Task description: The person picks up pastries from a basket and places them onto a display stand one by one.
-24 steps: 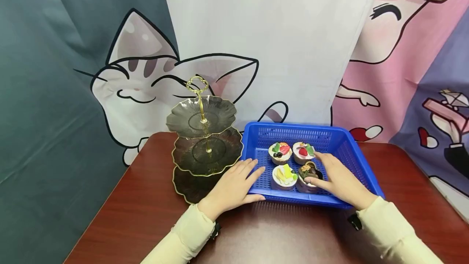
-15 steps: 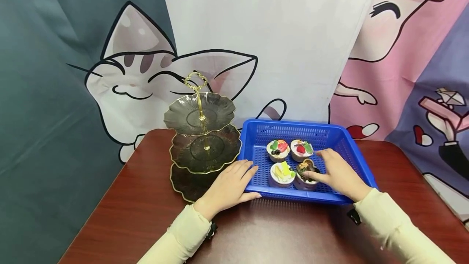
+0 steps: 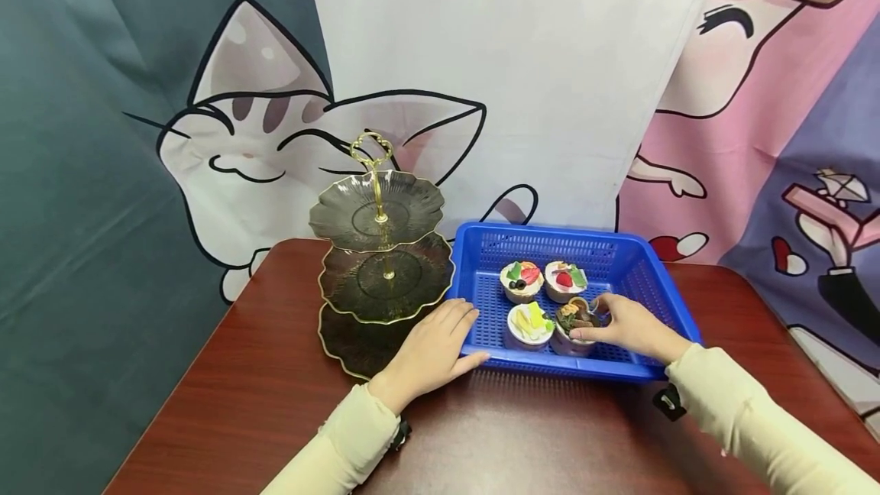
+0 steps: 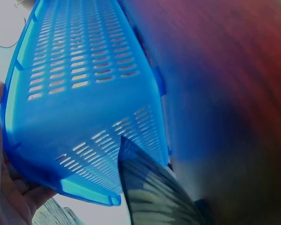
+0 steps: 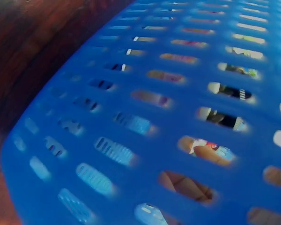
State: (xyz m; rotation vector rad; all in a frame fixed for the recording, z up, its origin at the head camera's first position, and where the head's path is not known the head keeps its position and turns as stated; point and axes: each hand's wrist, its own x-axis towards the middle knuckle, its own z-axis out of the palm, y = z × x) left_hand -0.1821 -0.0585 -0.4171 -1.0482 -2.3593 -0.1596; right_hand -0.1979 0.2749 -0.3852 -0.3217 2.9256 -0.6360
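In the head view, my right hand reaches into a blue plastic basket. Its thumb and fingers pinch a chocolate-topped cupcake at the front right of a small group. A yellow-fruit cupcake stands just left of it. Behind are a cupcake with strawberry and dark berries and one with a red berry and green leaf. My left hand rests on the basket's front left corner, fingers extended; the left wrist view shows it at the rim. Through the right wrist view's basket slots, fingers show only in pieces.
A three-tier dark plate stand with gold edges and a gold handle stands left of the basket, close to my left hand. Both are on a reddish-brown table. A printed cartoon cloth hangs behind.
My right hand's fingers have drawn in from spread above the chocolate-topped cupcake to closed about it. My left hand stays at the basket corner. The head view has shifted slightly.
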